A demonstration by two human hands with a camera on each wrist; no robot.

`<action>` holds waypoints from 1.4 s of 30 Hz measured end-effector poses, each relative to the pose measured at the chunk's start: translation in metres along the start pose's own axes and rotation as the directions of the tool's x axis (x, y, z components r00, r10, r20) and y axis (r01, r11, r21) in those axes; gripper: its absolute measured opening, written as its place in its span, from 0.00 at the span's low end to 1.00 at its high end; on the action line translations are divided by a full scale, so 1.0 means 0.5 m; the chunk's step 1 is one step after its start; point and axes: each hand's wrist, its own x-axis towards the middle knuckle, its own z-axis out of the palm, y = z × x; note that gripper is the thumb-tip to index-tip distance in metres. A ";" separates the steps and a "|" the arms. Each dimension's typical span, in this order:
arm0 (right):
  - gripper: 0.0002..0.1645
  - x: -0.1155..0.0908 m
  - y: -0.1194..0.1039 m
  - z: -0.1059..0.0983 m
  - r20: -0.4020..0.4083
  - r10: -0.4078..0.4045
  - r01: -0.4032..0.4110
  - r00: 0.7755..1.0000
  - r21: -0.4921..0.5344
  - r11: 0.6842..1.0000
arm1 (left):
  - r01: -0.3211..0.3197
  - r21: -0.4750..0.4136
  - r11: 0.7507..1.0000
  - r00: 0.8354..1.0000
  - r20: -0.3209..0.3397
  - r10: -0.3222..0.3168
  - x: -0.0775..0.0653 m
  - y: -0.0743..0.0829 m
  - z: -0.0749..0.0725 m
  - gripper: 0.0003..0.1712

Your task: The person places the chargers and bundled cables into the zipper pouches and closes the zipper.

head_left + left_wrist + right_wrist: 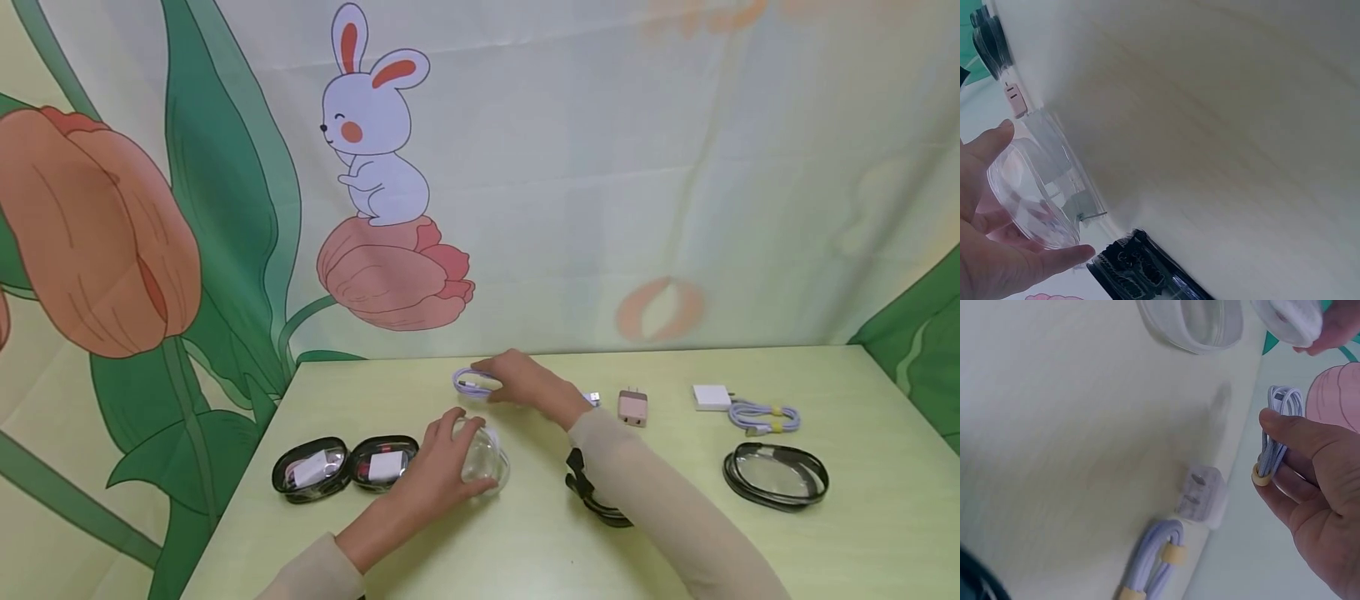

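My left hand (pixel 435 471) grips a clear oval lid (pixel 1035 197) between thumb and fingers, tilted up off the table. Just beside it sits a clear case with a whitish rim (pixel 1194 328), seen at the top of the right wrist view. My right hand (pixel 534 390) pinches a coiled lavender cable (pixel 1282 428) with a yellow tie round one end, held above the far part of the table. In the head view this coil (pixel 467 382) is partly covered by the fingers.
Two black-rimmed cases (pixel 310 471) with small items inside stand on the left. A black coiled thing (pixel 606 512) lies partly under my right forearm. A pink charger (pixel 633 407), white charger (pixel 711 397), second lavender cable (pixel 759 417) and black-rimmed oval case (pixel 776 477) are spread rightward.
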 end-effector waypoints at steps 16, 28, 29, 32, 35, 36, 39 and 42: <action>0.33 -0.063 -0.026 -0.020 -0.009 0.014 -0.014 1.000 -0.030 0.999 | -0.022 -0.010 1.000 1.000 -0.020 0.022 0.007 -0.009 0.002 0.47; 0.32 -0.101 -0.059 -0.018 0.060 0.048 -0.048 0.997 -0.010 0.999 | -0.007 -0.029 1.000 1.000 -0.015 0.006 0.002 -0.014 0.006 0.48; 0.32 -0.103 -0.061 -0.017 0.069 0.040 -0.039 0.997 -0.008 0.999 | -0.008 -0.030 1.000 1.000 -0.015 0.007 0.002 -0.014 0.005 0.48; 0.31 -0.110 -0.064 -0.014 0.100 0.017 -0.018 0.995 0.007 1.000 | -0.010 -0.047 0.999 1.000 -0.020 0.009 0.000 -0.015 0.004 0.48; 0.29 -0.115 -0.069 -0.009 0.125 -0.014 0.012 0.992 0.014 1.000 | -0.002 -0.068 0.998 1.000 -0.026 0.000 0.000 -0.015 0.002 0.47; 0.28 -0.116 -0.071 -0.007 0.130 -0.024 0.023 0.991 0.010 1.000 | 0.000 -0.071 0.997 1.000 -0.029 -0.002 0.000 -0.015 0.003 0.47; 0.23 -0.117 -0.077 -0.002 0.143 -0.036 0.038 0.989 -0.017 0.999 | 0.002 -0.075 0.997 0.999 -0.039 -0.005 -0.001 -0.016 0.003 0.46; 0.20 -0.118 -0.083 0.006 0.160 -0.008 0.016 0.987 -0.050 0.999 | -0.011 -0.090 0.996 0.999 -0.054 0.006 -0.003 -0.018 0.003 0.46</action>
